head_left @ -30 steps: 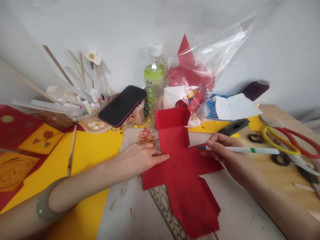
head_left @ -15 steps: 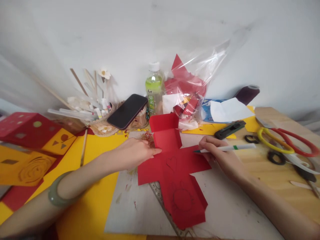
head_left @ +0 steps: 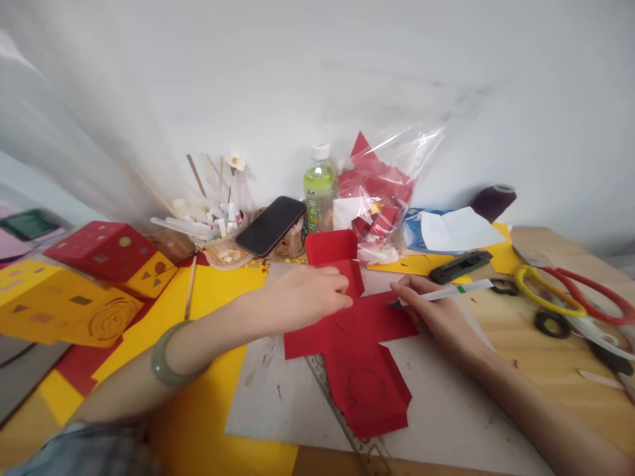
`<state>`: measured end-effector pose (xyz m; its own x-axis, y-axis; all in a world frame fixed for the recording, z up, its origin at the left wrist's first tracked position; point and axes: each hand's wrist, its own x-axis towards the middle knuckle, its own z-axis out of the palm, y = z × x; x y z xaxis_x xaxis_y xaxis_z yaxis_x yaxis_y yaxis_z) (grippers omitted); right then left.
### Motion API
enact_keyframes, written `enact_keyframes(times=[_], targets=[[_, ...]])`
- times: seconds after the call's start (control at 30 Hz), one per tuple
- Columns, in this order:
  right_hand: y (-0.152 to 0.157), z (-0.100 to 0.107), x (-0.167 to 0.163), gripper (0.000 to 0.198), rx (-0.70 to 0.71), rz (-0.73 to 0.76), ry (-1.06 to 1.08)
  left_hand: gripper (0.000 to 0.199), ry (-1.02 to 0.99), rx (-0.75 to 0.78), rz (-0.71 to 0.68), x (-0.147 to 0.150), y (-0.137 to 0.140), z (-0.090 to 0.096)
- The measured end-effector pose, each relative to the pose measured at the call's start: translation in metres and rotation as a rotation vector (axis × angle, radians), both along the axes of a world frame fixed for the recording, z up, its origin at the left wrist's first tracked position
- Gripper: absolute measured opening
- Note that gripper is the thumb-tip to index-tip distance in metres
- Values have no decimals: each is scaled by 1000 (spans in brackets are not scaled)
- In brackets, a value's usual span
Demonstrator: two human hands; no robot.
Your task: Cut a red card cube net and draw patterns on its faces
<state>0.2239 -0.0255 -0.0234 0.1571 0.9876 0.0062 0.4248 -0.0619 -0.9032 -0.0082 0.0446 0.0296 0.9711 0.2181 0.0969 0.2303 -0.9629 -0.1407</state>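
A red paper box net (head_left: 387,360), shaped like a cross with folded flaps, lies flat before me. A pencilled heart is partly hidden under my left hand, and a sun-like circle is drawn on its lower panel. My left hand (head_left: 307,299) reaches across the net's middle, fingers apart and loosely bent, with nothing in them. At the right panel, my right hand (head_left: 426,304) pinches a white marker (head_left: 459,291) with a green band, its dark tip close to the red paper. A metal ruler (head_left: 330,396) sticks out from beneath the net.
Under the work is a grey board (head_left: 268,403) over yellow paper (head_left: 213,396). Decorated paper boxes (head_left: 99,248) stand left. Behind are a phone (head_left: 272,226), a green drink bottle (head_left: 320,192) and a plastic bag (head_left: 391,192). A utility knife (head_left: 461,266) and scissors (head_left: 550,291) lie right.
My left hand has moved right, further over the net, and now covers part of the heart. My right hand keeps the marker near the right panel. The view has shifted a little.
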Motion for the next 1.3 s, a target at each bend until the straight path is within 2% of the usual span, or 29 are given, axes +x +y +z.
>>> enact_keyframes(times=[0.1, 0.3, 0.6, 0.77, 0.97, 1.13, 1.3], targets=[[1, -1, 1, 44, 0, 8, -21, 19, 10, -48, -73, 20, 0, -3], [2, -3, 4, 42, -5, 30, -41, 22, 35, -87, -93, 41, 11, -20], [2, 2, 4, 44, 15, 57, -24, 24, 149, -188, -46, 47, 15, -19], [4, -4, 5, 33, 15, 78, -17, 24, 126, -254, -30, 47, 20, -22], [7, -2, 3, 34, -18, 74, -14, 26, 113, -285, -5, 46, 22, -24], [6, -2, 1, 42, -61, 43, -14, 29, 134, -247, -46, 46, 24, -24], [8, 0, -1, 46, -63, 6, -33, 24, 188, -220, -44, 47, 21, -19]])
